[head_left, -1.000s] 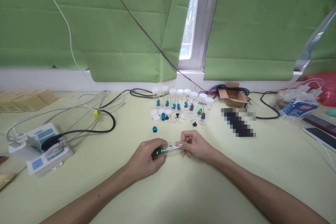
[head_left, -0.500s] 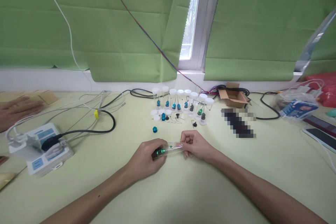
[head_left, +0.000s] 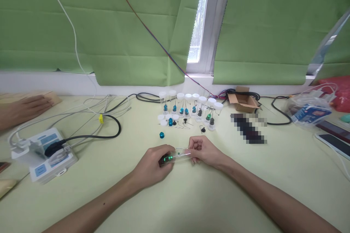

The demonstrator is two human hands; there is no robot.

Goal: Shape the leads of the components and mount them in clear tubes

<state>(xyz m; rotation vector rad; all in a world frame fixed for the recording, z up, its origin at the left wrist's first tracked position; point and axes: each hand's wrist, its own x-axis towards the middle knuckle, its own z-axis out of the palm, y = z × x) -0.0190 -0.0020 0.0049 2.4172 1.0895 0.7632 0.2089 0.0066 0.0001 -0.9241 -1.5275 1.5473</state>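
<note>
A clear tube [head_left: 181,156] lies almost level between my hands, just above or on the table. Inside its left part is a shiny green piece [head_left: 167,158], with a thin bent wire running to the right. My left hand [head_left: 155,162] is wrapped round the tube's left end and hides part of it. At the right end, my right hand [head_left: 201,150] pinches the tube or the wire; its fingers hide which. Beyond my hands sits a loose blue metal knob [head_left: 162,135]. Behind it stand several clear tubes with white caps [head_left: 188,96], holding blue, green or dark pieces and bent wires.
Small black parts [head_left: 202,129] and loose white caps [head_left: 163,122] lie before the tubes. A power strip [head_left: 53,153] with cables is on the left, near another person's hand [head_left: 30,107]. An open cardboard box [head_left: 244,102] and a phone [head_left: 335,143] are on the right.
The other person's hand at the far left has shifted a little and now shows more sharply. My own hands and the tube stay practically in place.
</note>
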